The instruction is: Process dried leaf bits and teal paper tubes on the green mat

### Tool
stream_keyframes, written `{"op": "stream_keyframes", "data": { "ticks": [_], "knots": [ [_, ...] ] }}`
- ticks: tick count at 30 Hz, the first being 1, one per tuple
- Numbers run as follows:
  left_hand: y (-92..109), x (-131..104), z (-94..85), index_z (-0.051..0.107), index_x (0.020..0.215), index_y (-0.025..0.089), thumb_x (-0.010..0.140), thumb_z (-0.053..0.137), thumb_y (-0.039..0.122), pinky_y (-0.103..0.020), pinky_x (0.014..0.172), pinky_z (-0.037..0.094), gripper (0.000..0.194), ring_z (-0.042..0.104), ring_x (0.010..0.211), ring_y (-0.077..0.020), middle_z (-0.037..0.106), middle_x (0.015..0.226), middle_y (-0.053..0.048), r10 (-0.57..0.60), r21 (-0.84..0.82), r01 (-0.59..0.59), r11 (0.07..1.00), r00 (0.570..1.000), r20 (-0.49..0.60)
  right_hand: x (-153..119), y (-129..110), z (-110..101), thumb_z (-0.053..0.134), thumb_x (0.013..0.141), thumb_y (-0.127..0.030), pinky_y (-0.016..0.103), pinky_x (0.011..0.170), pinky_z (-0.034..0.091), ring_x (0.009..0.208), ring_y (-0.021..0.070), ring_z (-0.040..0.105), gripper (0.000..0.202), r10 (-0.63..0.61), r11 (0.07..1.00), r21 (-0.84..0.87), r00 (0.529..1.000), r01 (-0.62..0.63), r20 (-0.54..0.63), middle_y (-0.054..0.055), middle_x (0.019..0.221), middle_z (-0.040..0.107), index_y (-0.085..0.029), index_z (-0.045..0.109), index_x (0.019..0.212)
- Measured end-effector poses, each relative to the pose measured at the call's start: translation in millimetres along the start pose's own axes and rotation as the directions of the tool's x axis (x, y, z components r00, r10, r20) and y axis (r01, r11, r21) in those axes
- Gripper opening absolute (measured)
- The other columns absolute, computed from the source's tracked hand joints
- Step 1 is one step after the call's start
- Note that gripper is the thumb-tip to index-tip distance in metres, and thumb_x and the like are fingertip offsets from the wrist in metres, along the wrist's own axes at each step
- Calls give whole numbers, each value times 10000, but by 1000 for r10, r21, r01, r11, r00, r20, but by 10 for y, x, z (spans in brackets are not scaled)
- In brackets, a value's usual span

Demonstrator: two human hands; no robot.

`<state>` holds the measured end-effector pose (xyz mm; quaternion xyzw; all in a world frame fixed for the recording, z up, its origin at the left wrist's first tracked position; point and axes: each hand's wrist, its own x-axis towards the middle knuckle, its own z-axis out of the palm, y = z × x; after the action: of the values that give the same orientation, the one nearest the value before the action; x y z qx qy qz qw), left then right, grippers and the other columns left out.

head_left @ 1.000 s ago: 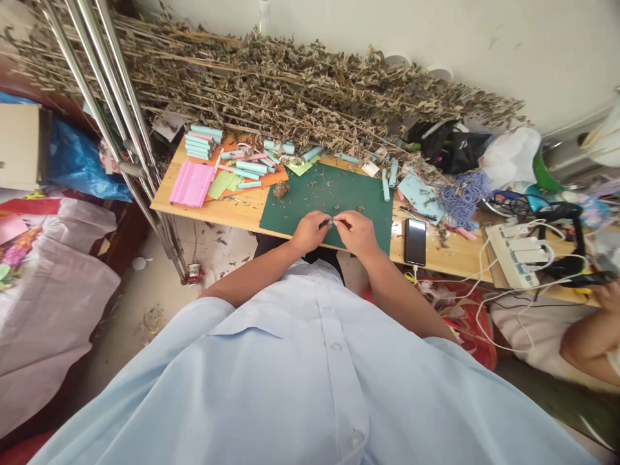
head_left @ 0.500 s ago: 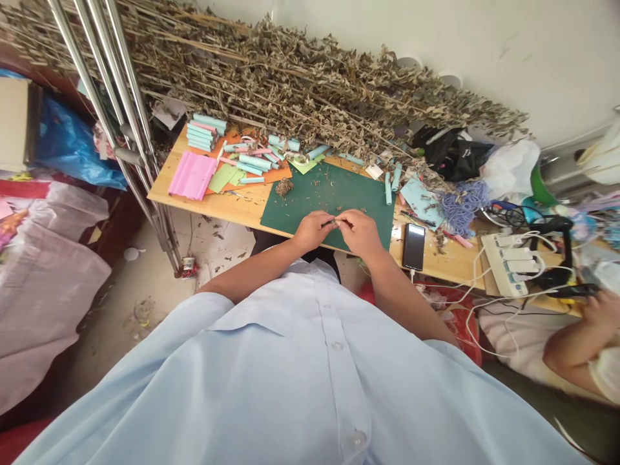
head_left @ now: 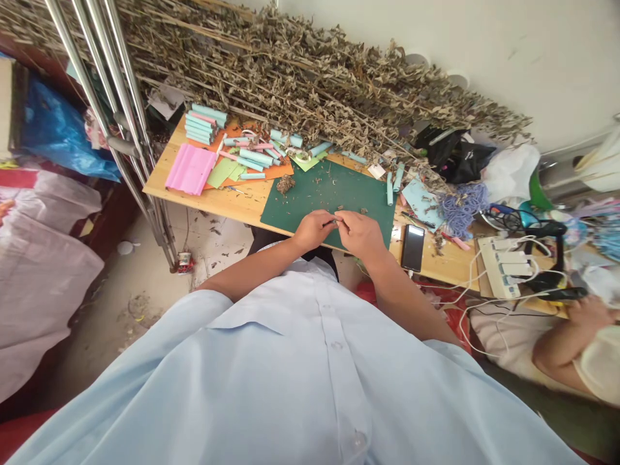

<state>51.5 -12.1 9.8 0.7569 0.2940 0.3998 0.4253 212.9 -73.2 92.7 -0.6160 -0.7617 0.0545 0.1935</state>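
My left hand (head_left: pixel 312 231) and my right hand (head_left: pixel 359 234) meet at the fingertips over the front edge of a green cutting mat (head_left: pixel 320 194). Both are closed in a pinch around something small and dark between them, too small to name. Beyond the left hand, a brown clump of dried leaves (head_left: pixel 285 185) sits on the mat, with crumbs scattered about it. Rolled blue paper tubes (head_left: pixel 256 159) lie past the mat's left corner. Two more blue tubes (head_left: pixel 390 188) are at its right edge.
Dried leafy stalks (head_left: pixel 300 77) are heaped along the wall. Pink paper (head_left: pixel 190 169) lies on the left of the table. On the right are a phone (head_left: pixel 413 247), purple cord (head_left: pixel 464 210) and a power strip (head_left: pixel 504 267) with cables. Another person's arm (head_left: pixel 562 342) rests beyond; metal poles (head_left: pixel 121 84) stand left.
My right hand has turned slightly, its fingers curling further over the fingertips of the left. The left hand stays nearly in place. The other person's hand has shifted a little, and the view has tilted slightly.
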Motion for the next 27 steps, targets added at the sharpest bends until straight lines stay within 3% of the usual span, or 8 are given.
{"op": "stream_keyframes", "data": {
  "ticks": [9,14,19,27],
  "knots": [
    [7,3,1,803,1045,195,1004,643,256,-336,920,540,176,685,954,-203,763,984,-77,-18,8,17,1000,1000,15,66,-32,24,557,904,-180,370,856,588,912,248,749,341,98,994,55,994,-95,-52,64,985,793,-232,681,1217],
    [13,4,0,804,1051,188,999,632,240,-331,907,533,187,676,932,-201,757,961,-73,-3,1,3,1000,1000,18,73,-55,6,545,887,-151,352,824,565,896,250,738,377,75,997,16,997,-75,-22,62,968,784,-220,655,1241],
    [1,2,15,795,988,176,986,629,197,-325,904,531,168,672,932,-198,748,954,-73,3,16,-3,1000,1000,14,70,-76,-40,502,963,-193,356,772,522,933,294,732,319,14,992,-129,998,-7,54,110,1045,795,-210,657,1241],
    [-4,-7,20,791,969,176,1003,612,210,-328,895,536,185,668,909,-193,741,937,-74,13,9,-13,1000,1000,9,119,-163,-198,474,986,-194,335,643,354,762,261,672,255,-47,937,-327,971,124,236,114,847,767,-178,683,1132]
  ]
}}
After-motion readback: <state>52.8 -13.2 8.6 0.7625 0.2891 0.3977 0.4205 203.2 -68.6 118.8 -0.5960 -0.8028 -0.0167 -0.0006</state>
